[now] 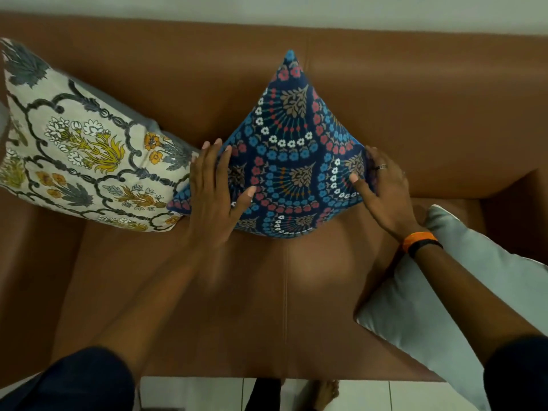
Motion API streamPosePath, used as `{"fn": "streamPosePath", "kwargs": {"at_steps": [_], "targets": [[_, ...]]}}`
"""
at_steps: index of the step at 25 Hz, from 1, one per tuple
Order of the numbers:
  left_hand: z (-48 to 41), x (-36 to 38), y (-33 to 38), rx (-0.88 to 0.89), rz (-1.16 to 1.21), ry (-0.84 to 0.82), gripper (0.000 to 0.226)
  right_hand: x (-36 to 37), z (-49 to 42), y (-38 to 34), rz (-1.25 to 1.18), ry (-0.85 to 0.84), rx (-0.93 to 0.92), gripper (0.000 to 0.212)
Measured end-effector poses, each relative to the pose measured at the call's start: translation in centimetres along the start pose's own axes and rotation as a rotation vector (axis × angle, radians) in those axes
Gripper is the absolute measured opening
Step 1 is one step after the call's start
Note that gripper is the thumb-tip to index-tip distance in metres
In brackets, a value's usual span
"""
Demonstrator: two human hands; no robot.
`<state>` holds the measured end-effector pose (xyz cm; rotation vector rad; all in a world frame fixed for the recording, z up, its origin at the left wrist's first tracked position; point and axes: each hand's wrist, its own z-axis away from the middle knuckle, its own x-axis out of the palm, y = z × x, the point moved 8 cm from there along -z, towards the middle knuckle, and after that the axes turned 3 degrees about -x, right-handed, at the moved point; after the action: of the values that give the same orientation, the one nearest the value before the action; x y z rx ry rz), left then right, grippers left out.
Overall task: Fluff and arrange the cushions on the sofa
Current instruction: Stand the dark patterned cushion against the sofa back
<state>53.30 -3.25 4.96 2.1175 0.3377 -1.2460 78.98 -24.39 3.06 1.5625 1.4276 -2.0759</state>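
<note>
A dark blue cushion [292,155] with red, blue and white flower rings stands on one corner against the backrest of the brown leather sofa [415,114]. My left hand [215,197] presses flat on its left side, fingers spread. At its right edge my right hand [382,188] has its thumb on the front and its fingers behind, pinching the fabric. A cream cushion [80,149] with yellow and grey flowers leans at the left, touching the blue one. A plain pale grey cushion [439,307] lies on the seat at the right, under my right forearm.
The sofa's right armrest [516,203] rises beside the grey cushion. The bare seat [237,307] stretches in front of the blue cushion. White floor tiles [189,393] and a bare foot [323,393] show below the seat's front edge.
</note>
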Motion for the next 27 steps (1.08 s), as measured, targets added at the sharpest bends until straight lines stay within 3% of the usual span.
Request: {"fn": "streamPosePath", "kwargs": {"at_steps": [3, 12, 16, 19, 23, 27], "targets": [[2.8, 1.4, 5.8, 0.167, 0.039, 0.005, 0.077, -0.8, 4.8, 2.0, 0.045, -0.037, -0.053, 0.073], [21.9, 18.3, 26.9, 0.521, 0.118, -0.467, 0.093, -6.6, 25.9, 23.1, 0.373, -0.297, -0.221, 0.082], [29.3, 26.1, 31.8, 0.571, 0.022, -0.663, 0.110, -8.3, 32.3, 32.4, 0.512, -0.464, -0.321, 0.105], [31.9, 30.3, 33.0, 0.550, -0.133, -0.690, 0.121, -7.9, 34.8, 36.9, 0.532, -0.553, -0.425, 0.112], [30.9, 33.4, 33.0, 0.462, -0.157, -0.552, 0.088, -4.9, 32.9, 39.5, 0.554, -0.539, -0.396, 0.114], [28.4, 31.3, 33.5, 0.362, 0.011, -0.451, 0.052, -6.5, 31.3, 38.0, 0.409, -0.297, -0.369, 0.076]]}}
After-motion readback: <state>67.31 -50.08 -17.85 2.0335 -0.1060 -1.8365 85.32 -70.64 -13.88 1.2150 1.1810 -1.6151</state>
